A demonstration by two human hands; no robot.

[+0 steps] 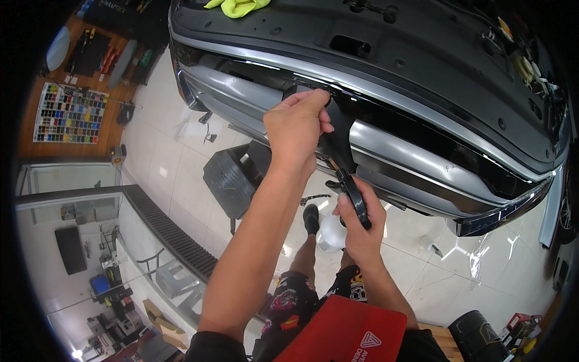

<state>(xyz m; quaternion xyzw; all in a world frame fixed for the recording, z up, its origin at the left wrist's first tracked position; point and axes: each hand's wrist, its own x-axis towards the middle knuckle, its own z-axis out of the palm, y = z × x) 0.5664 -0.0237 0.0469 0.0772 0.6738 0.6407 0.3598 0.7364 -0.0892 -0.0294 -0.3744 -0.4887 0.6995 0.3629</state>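
My right hand point(363, 220) is wrapped round the black trigger head point(354, 199) of a spray bottle, whose white body point(332, 233) hangs below the fingers. The nozzle points up toward a glossy black section point(339, 136) in the middle of the vehicle's end. At the upper edge of that section my left hand point(295, 130) is closed in a pinch; what lies between the fingertips is too small to make out. Silver-grey panels point(416, 154) run to either side of the black section. Above them, a silver trim strip point(283, 55) curves across the vehicle's width.
A lime-yellow cloth point(237, 7) lies on the black top panel point(301, 24) of the vehicle. On the tiled floor stands a dark boxy stool point(232, 181), left of my legs. A red pouch point(344, 335) hangs at my front. Colour swatches point(69, 113) cover a board at the left.
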